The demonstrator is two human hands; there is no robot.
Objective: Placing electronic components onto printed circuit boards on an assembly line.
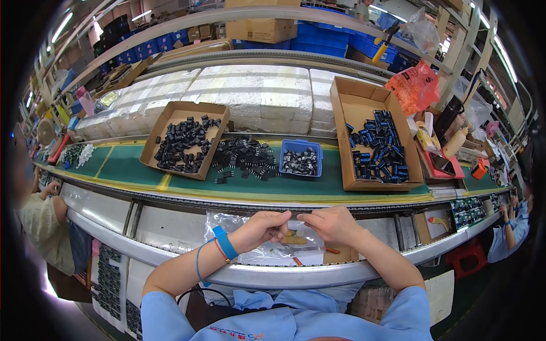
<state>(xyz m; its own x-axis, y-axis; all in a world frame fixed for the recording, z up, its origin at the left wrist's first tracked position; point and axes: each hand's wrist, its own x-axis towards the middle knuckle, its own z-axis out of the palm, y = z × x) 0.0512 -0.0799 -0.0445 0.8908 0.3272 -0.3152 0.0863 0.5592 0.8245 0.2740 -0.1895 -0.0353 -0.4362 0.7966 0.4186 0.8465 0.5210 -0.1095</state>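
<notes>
My left hand [266, 228], a blue band [226, 242] on its wrist, is closed with thumb and forefinger pressed together. Just to its right, my right hand [334, 225] is also closed, its fingertips pinched. The two sets of fingertips almost meet over the near rail; anything between them is too small to make out. Under the hands lies a clear plastic bag [267, 254], with a tan, finger-shaped piece [294, 240] by it. An orange-handled tool [331, 250] shows below my right hand.
Across the green belt [244, 190] stand a cardboard tray [149, 152] of black components, a loose heap of black legged parts [242, 156], a blue bin [301, 175] of small parts and a cardboard box [372, 184] of blue capacitors. White foam blocks [256, 96] line the back. People sit at both sides.
</notes>
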